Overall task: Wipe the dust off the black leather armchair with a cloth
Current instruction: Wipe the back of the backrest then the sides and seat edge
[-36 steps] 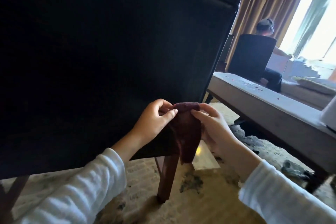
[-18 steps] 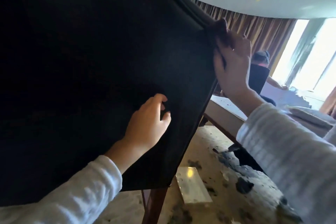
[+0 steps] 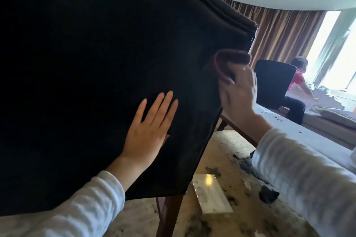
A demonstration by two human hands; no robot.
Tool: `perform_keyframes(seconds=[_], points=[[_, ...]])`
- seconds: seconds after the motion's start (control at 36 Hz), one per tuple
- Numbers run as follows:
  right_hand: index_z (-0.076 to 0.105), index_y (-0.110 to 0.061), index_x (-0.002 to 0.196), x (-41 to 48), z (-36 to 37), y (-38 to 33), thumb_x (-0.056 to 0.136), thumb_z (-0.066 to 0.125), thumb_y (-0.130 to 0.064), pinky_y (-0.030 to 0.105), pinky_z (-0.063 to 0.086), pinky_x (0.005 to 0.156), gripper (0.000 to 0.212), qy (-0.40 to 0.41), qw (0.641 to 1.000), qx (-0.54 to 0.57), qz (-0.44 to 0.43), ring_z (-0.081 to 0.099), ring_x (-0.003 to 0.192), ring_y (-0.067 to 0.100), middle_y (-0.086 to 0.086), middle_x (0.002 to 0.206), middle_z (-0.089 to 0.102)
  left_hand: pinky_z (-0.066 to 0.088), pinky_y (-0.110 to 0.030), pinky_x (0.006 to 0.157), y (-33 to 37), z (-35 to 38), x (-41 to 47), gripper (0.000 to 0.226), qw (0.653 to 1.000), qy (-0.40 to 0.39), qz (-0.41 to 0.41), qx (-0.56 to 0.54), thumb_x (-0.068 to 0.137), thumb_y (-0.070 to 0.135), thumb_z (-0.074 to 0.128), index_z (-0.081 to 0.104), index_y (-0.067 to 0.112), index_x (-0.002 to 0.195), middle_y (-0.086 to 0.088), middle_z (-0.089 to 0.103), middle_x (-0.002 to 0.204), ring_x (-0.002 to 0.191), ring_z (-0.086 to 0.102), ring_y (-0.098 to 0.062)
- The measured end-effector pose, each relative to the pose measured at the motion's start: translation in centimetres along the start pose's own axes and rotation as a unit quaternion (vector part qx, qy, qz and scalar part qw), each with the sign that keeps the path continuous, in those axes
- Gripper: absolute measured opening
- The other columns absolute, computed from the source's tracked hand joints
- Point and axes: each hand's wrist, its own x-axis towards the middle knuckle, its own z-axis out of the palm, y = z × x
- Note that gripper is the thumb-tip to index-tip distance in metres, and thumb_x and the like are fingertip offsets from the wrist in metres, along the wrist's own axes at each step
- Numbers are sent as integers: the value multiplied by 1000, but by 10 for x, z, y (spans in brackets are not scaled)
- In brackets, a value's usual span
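The armchair (image 3: 86, 63) is filling the left of the scene, its black back facing near. The left hand (image 3: 148, 131) is pressing flat on it, fingers straight; the right hand (image 3: 238, 94) is gripping the red cloth (image 3: 227, 61) against its right edge.

The pale marbled floor (image 3: 221, 146), blotched with dark patches, carries the wooden leg (image 3: 169, 215) of the black armchair (image 3: 86, 73) at near centre. Just right of that leg a glossy pale rectangular slab (image 3: 211, 195) lies flat on the floor, with a dark lump (image 3: 268, 195) further right. Along the right side a long low bench (image 3: 308, 140) with a white top and a wooden frame runs towards the far window, small red specks (image 3: 277, 118) scattered on its far end.
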Motion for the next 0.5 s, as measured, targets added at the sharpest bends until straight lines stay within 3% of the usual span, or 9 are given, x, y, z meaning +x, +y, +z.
perform_keyframes(seconds=[0.19, 0.28, 0.36, 0.5], points=[[72, 1, 78, -69, 8, -43, 78, 50, -8, 41, 37, 94, 24, -105, 994, 1, -13, 48, 100, 25, 6, 116, 51, 11, -47, 118, -3, 2, 3, 101, 999, -36, 9, 37, 78, 41, 69, 8, 8, 152, -15, 0, 159, 147, 7, -28], [75, -9, 81, -100, 9, -64, 79, 54, -12, 43, 48, 90, 21, -201, 977, 20, -68, 54, 102, 23, 8, 110, 67, 10, -45, 117, -5, 1, 4, 96, 999, -26, 13, 34, 77, 24, 72, 13, 7, 151, -15, 4, 159, 146, 8, -27], [75, -15, 91, -125, 6, -80, 78, 64, -16, 36, 52, 90, 17, -296, 946, 36, -125, 62, 103, 21, 5, 110, 68, 12, -45, 116, -10, 0, 4, 91, 999, -17, 25, 25, 75, 14, 71, 20, 6, 150, -14, 11, 158, 145, 14, -27], [72, -15, 93, -121, -3, -85, 90, 48, -17, 31, 53, 88, 24, -326, 930, 84, -147, 54, 106, 19, 5, 108, 66, 8, -44, 117, -16, -3, 3, 95, 997, -39, 47, 55, 78, 17, 69, 10, 8, 151, -13, -1, 159, 146, 5, -27]])
